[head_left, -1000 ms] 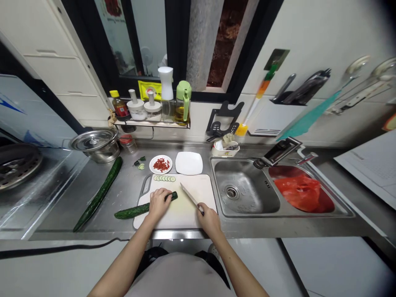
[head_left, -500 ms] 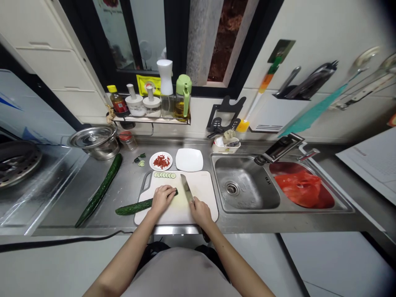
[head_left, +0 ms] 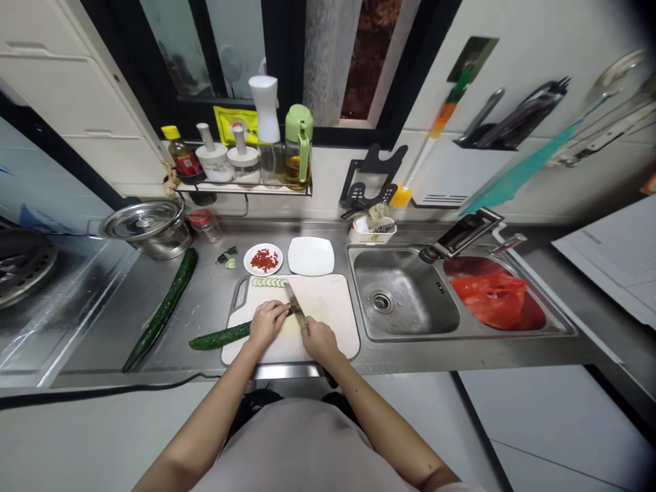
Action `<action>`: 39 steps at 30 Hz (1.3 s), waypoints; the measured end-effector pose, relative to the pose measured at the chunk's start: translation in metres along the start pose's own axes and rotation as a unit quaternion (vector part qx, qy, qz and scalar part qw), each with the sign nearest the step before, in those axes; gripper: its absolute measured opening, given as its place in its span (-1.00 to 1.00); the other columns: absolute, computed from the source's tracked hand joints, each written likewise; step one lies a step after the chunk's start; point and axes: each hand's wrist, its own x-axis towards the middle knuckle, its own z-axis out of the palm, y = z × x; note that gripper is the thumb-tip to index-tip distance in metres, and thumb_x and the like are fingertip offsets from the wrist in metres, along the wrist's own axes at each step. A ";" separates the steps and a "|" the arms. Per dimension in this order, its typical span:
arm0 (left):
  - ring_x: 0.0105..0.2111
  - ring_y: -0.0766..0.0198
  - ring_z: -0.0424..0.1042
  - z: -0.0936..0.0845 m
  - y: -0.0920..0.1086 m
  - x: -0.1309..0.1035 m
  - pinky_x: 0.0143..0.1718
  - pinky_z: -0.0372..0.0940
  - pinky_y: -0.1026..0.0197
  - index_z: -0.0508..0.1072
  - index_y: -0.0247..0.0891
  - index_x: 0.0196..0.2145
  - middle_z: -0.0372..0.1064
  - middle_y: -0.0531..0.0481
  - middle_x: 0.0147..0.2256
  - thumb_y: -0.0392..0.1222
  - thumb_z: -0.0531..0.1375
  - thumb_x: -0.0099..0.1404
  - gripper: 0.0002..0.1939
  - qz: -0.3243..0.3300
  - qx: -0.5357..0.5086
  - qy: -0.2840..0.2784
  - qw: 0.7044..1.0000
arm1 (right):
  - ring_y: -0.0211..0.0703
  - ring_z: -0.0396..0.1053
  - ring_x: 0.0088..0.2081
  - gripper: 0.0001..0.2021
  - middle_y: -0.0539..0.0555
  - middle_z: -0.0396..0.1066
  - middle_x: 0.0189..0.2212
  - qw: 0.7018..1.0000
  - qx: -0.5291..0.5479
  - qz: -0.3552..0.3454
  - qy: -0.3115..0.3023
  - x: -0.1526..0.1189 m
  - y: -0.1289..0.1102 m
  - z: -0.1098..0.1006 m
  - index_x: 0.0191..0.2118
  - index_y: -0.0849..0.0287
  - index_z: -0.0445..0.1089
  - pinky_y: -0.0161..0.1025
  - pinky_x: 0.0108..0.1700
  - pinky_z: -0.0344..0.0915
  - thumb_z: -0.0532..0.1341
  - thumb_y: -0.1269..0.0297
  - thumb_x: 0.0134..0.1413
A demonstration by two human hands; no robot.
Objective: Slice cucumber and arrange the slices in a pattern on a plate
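Note:
On the white cutting board, my left hand presses down around a cucumber whose uncut length sticks out to the left. My right hand grips a kitchen knife, its blade pointing away from me and lying against the cucumber's right end, close to my left fingertips. Several thin cucumber slices lie in an overlapping row along the board's far edge. Behind the board stand a small plate of chopped red pieces and a white square plate.
A second cucumber lies on the counter at the left, near a lidded steel pot. Green trimmings sit behind the board. To the right is the sink, with a red plastic bag in its other basin.
The knife has moved left, from beside the cucumber to its cut end. My left hand keeps its hold on the cucumber. The whole view has shifted slightly.

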 end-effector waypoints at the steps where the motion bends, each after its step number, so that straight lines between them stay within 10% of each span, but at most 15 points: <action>1: -0.20 0.20 0.39 0.000 0.000 0.000 -0.16 0.24 0.13 0.55 -0.11 -0.16 0.46 -0.05 -0.25 -0.11 0.08 0.36 -0.75 0.000 0.003 -0.001 1.000 | -0.01 0.43 -0.16 -0.71 0.23 0.48 -0.19 1.000 -0.001 -0.001 -0.001 0.000 -0.001 0.000 -0.06 0.21 0.31 -0.22 -0.21 0.17 -0.08 0.28 0.28; 39: -0.18 0.20 0.38 -0.002 0.001 0.003 -0.14 0.30 0.14 0.55 -0.12 -0.18 0.47 -0.04 -0.22 -0.12 0.07 0.36 -0.75 -0.014 -0.030 -0.020 0.999 | 0.03 0.44 -0.13 -0.71 0.30 0.47 -0.19 0.998 -0.025 0.000 -0.061 -0.017 0.004 -0.004 -0.07 0.25 0.33 -0.15 -0.18 0.28 -0.05 0.40 0.20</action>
